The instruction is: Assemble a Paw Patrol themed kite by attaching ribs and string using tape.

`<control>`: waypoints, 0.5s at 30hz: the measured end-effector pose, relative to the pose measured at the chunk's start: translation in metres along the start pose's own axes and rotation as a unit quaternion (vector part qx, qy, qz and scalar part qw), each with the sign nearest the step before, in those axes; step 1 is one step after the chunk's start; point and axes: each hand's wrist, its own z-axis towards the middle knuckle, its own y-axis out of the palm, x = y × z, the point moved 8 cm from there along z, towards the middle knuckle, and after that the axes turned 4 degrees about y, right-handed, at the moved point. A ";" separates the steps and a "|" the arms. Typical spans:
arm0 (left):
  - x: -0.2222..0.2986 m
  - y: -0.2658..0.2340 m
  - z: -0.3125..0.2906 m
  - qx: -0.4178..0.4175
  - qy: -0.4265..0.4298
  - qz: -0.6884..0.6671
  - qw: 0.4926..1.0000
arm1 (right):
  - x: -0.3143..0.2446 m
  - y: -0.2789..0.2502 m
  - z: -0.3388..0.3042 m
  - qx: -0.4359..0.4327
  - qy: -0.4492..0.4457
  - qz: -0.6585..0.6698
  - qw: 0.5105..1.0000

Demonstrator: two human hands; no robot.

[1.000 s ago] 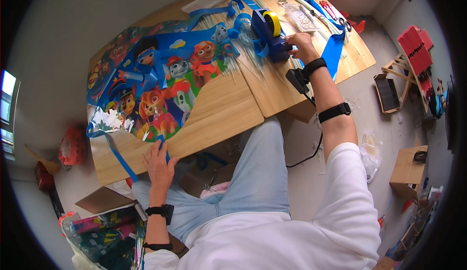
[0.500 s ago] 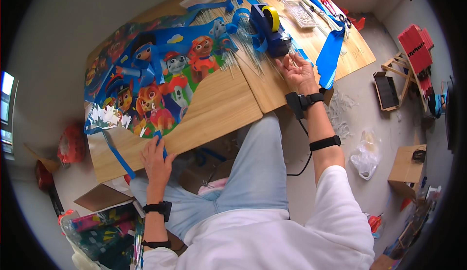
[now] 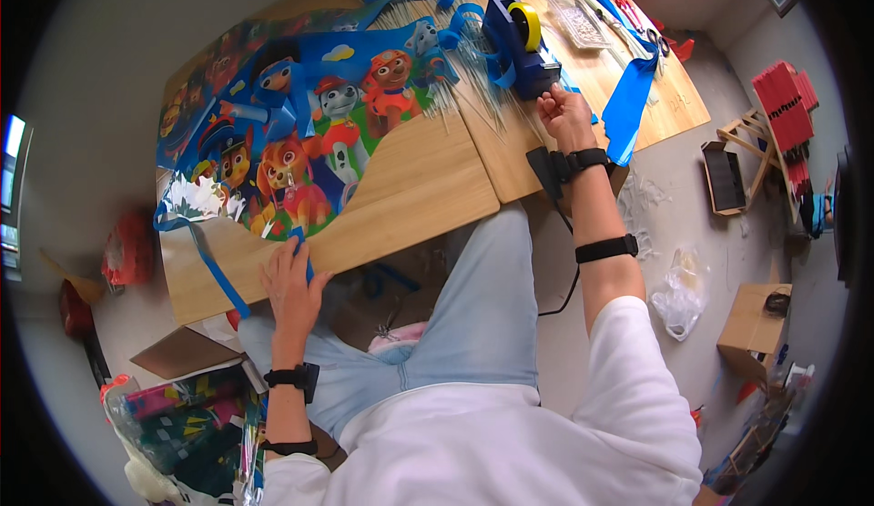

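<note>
My left hand [image 3: 293, 289] rests on the near table edge, fingers stretched out and thumb apart. Its fingertips lie on a short blue ribbon [image 3: 298, 234] at the lower edge of a shiny sheet printed with cartoon dogs [image 3: 339, 132]. My right hand [image 3: 568, 116] is closed in a pinch at the front cutting edge of a dark blue tape dispenser [image 3: 510, 41], which carries a roll with a yellow core [image 3: 526, 25]. The tape between those fingertips is too small to make out clearly. A longer blue ribbon [image 3: 211, 274] hangs off the table's left end.
Thin clear sticks [image 3: 469, 82] lie behind the sheet. At the far right are a clear box of small pieces [image 3: 580, 23], scissors [image 3: 657, 43] and a wide blue ribbon [image 3: 628, 110]. A plastic bag [image 3: 681, 295] and a cardboard box [image 3: 754, 328] stand on the floor.
My right hand's fingers were spread below the dispenser and are now drawn together against its front edge. My left hand has stayed at the blue ribbon. The whole view has shifted slightly.
</note>
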 end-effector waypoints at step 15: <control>-0.003 -0.004 -0.001 0.051 -0.024 -0.022 0.998 | 0.145 0.177 -0.163 -0.433 -0.085 -0.574 0.690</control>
